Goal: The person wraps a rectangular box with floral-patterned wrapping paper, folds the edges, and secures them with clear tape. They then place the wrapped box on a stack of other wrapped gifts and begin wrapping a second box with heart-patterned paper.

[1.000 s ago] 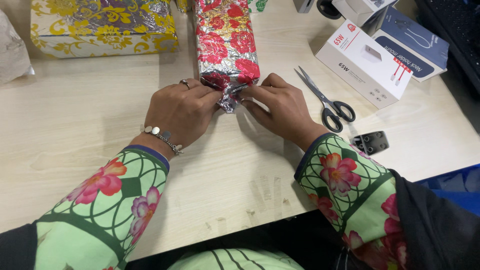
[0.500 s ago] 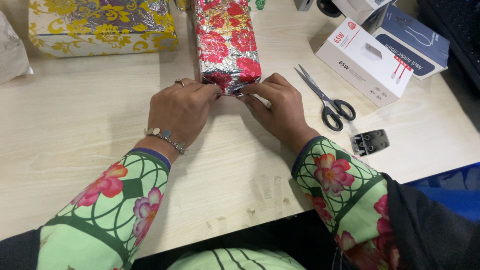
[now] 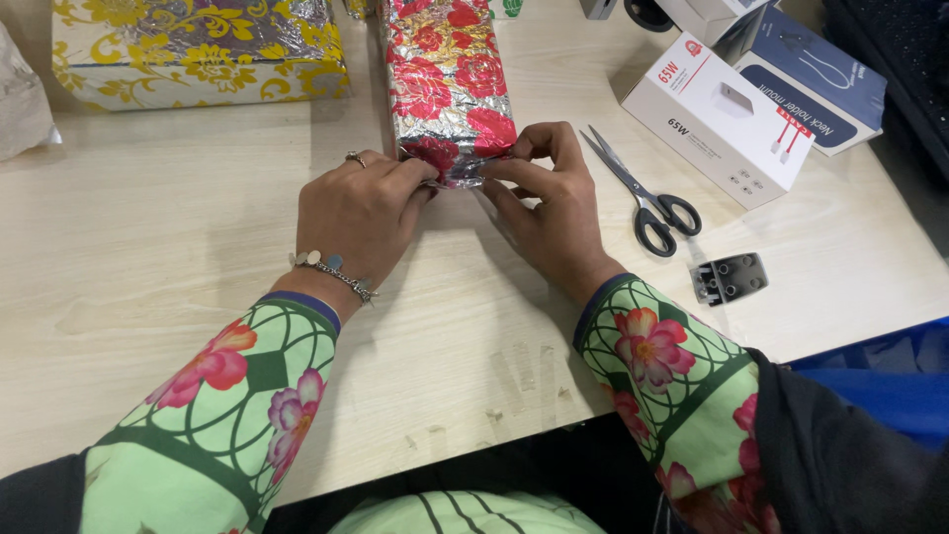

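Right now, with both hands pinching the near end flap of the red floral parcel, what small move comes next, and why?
Probably press the flap flat against the end of the red floral parcel. The left hand and right hand pinch crumpled foil at its near end, which looks loose and unsealed. No tape is visible; the scissors lie just to the right.
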